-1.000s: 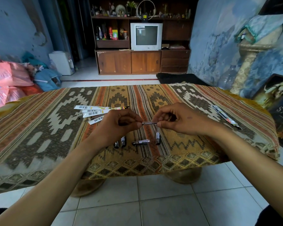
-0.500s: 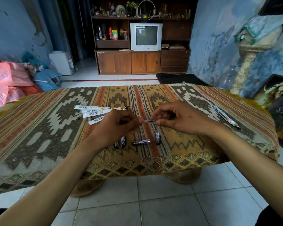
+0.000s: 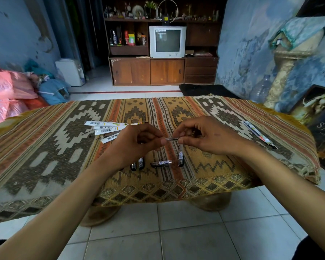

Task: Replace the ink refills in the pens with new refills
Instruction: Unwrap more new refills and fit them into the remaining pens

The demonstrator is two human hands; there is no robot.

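Pen: you hold a thin pen (image 3: 172,138) level between both hands, above the middle of the table (image 3: 45,147), nearer its front edge than its back edge. Only a short, dark, shiny stretch shows between your fingertips; the rest is hidden inside your hands.
Pen parts: four dark barrel pieces (image 3: 160,163) with white labels lie on the cloth just under your hands, close to the front edge. Two sit side by side at the left, one lies crosswise in the middle, and one points away from you at the right.
Refill packets: a fan of white packets with barcodes (image 3: 106,128) lies left of centre, just beyond your left hand. One more long packet (image 3: 259,135) lies well apart, near the right edge.
Edges and room: the patterned cloth (image 3: 204,177) hangs over the front edge. Bare cloth stretches wide to the left of the packets and along the far edge. Between your right hand and the long packet there is a bare strip too.
Left hand: your left hand (image 3: 139,143) has its fingers curled, thumb and forefinger pinching the pen's left end.
Right hand: your right hand (image 3: 208,136) is curled likewise, thumb and fingertips (image 3: 180,141) pinching the pen's right part. The two hands are close together, almost meeting over the pen.
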